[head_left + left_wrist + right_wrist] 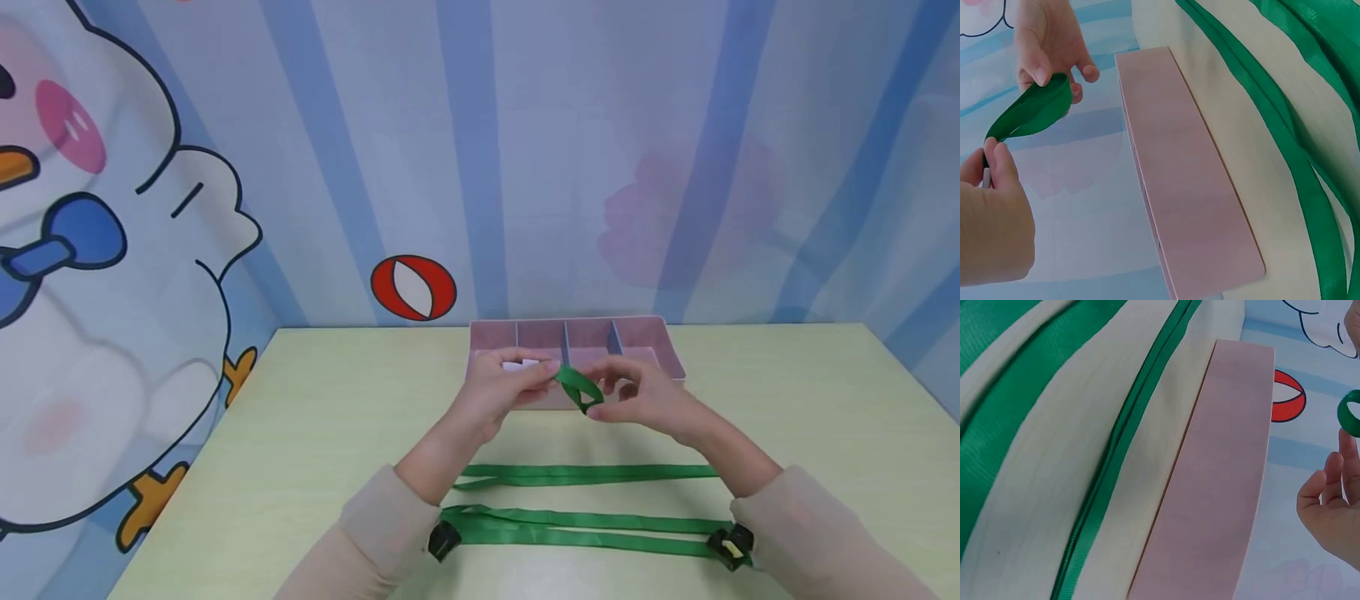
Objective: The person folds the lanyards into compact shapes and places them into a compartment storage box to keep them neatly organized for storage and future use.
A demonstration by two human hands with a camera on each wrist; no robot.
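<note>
A short loop of green ribbon [581,388] is held up between both hands, in front of the pink box. My left hand [504,390] pinches its left end between thumb and fingers; a pale edge of something [986,178] shows between those fingers in the left wrist view. At the loop's other end, the thumb and a fingertip of my right hand [643,402] pinch the ribbon, the other fingers loosely bent. The right wrist view catches the loop [1350,412] at its right border, above the right hand [1338,500].
Behind the hands stands a pink box [600,327] with several compartments. Long green straps [585,475] lie across the table [337,417] nearer me, more straps [585,542] in front of them. Black pieces [445,540] sit by the sleeves. A printed curtain [540,167] hangs behind.
</note>
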